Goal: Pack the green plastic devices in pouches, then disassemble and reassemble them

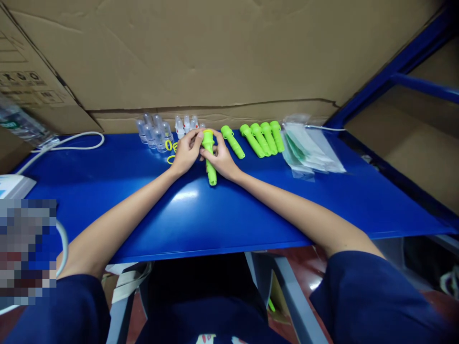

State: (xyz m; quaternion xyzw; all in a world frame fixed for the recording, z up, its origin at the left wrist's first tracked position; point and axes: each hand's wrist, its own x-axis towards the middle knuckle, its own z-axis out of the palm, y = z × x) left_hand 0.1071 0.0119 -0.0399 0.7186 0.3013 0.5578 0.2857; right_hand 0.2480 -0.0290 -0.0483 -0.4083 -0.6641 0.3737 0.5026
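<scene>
A bright green plastic tube piece [210, 165] stands tilted on the blue table [229, 210], and both hands grip it. My left hand [186, 152] pinches its wide top end with fingers closed. My right hand [221, 160] wraps round its shaft from the right. Just right of my hands lies one more green piece [233, 142], and further right a row of several more green pieces [262, 137]. Left of my hands lie yellow rings [169, 149] and a cluster of clear small vials [155, 131], with white-capped parts [186, 124] behind.
Clear plastic bags [308, 150] lie at the right on the table. A white cable [71, 143] curves at the left, by a white device [12, 186] and a plastic bottle [21, 124]. Cardboard [215, 57] walls the back; a blue frame rail [423, 86] runs at the right.
</scene>
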